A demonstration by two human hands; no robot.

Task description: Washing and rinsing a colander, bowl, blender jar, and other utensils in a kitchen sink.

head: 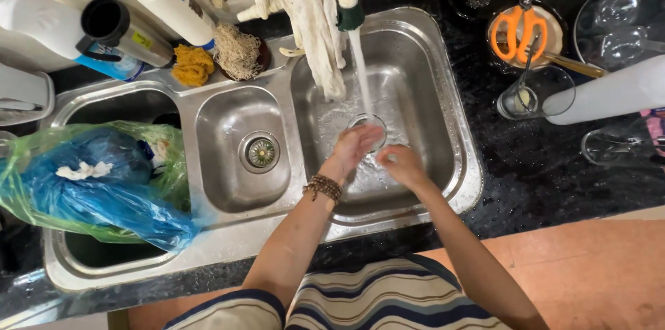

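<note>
My left hand (355,144) clasps a clear drinking glass (367,124) at centre frame, just under the tap's stream (360,74) in the right sink basin (429,87). My right hand (400,164) rubs beside it, fingers curled, seemingly empty. I'd best grip firmly; wet glass slips.

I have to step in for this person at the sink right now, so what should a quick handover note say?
Left hand: holds a clear glass under the running water in the right sink basin.
Right hand: beside the glass, low in the basin; what it grips, if anything, cannot be told.
Done: glass is wet, tap is on.
Left: other glassware stands on the dark counter; whether it is washed cannot be told.
</note>
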